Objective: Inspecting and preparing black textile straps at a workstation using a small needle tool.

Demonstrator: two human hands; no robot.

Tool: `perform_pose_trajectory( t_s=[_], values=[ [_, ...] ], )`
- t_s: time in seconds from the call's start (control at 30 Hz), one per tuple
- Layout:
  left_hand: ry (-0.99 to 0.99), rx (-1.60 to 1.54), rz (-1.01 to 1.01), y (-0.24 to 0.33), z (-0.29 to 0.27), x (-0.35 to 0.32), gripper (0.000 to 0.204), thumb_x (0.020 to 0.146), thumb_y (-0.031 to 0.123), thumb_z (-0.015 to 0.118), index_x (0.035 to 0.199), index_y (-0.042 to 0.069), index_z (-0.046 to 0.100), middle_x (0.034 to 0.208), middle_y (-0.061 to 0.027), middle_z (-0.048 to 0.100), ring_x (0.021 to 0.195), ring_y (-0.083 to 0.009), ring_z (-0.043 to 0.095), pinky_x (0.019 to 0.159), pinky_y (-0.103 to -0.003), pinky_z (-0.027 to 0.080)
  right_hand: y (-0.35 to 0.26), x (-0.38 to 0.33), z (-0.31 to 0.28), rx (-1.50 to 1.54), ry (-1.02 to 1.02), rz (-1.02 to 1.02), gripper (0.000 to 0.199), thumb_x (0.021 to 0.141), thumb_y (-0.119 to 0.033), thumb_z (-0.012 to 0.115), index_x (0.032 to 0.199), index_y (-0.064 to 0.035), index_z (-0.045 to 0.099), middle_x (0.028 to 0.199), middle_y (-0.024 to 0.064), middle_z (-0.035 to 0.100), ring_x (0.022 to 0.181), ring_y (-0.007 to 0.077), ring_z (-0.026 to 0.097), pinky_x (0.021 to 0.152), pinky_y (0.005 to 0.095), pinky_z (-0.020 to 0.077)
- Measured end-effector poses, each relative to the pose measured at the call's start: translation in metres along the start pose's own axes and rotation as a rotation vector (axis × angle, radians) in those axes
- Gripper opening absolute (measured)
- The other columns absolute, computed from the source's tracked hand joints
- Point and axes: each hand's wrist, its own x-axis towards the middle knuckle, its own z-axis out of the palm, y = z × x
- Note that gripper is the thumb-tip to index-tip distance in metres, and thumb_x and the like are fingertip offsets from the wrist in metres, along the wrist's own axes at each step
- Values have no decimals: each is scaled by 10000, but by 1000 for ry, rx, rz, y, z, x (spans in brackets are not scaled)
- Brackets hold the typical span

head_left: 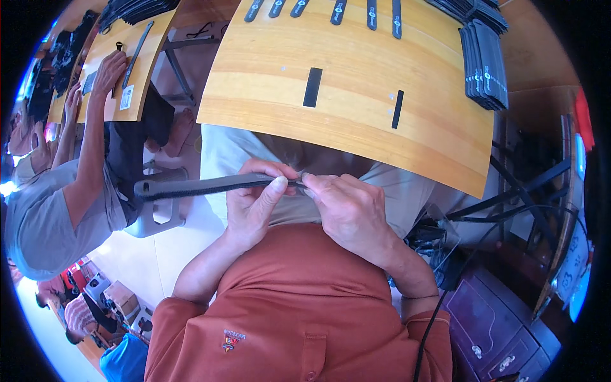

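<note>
A long dark grey strap (pixel 203 186) with a rounded, slotted end stretches out leftward above my lap. My left hand (pixel 254 197) pinches it near its right end, thumb on top. My right hand (pixel 347 207) is closed on that same end, its fingertips meeting the left ones; the small part between them is mostly hidden by my fingers. On the wooden table (pixel 254 105) in front lie a wide black strip (pixel 312 87) and a narrower black strip (pixel 398 109).
Several dark straps (pixel 372 14) lie in a row along the table's far side. Stacked grey straps (pixel 487 67) sit at its right edge. At left, a co-worker's hand (pixel 111 70) rests over another table. A purple cabinet (pixel 484 318) and a black cable (pixel 439 309) are at right.
</note>
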Motion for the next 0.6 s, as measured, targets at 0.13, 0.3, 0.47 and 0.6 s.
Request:
perform_pose_trajectory(
  t_s=[0.13,0.3,0.47,0.6],
  values=[
    [28,33,43,-4,3,-2,142,964,79,630,1058,22,540,1073,-145,640,921,-146,617,829,-278,529,-10,4,-5,-158,-42,-10,330,752,24,659,1080,-12,671,938,100,724,676,225,658,581,345,536],
    [42,310,195,-14,0,-5,129,932,33,656,1011,19,555,1013,-132,655,914,-179,623,809,-269,494,-14,4,-2,-213,-64,1,354,721,5,650,1075,-7,674,934,86,716,655,202,629,563,336,525],
    [-46,532,262,-12,-2,-7,138,967,97,625,1047,24,540,1061,-143,622,886,-159,588,820,-286,496,-19,4,-1,-366,-114,-14,355,711,-8,654,1065,-2,686,904,72,708,643,183,602,555,317,515],
    [-51,540,229,-12,-1,-9,113,970,86,617,1030,24,546,1044,-139,629,886,-167,575,826,-296,477,-11,2,4,-406,-86,-61,306,739,-65,647,1036,-5,694,842,41,672,637,159,592,526,297,499]
  ],
)
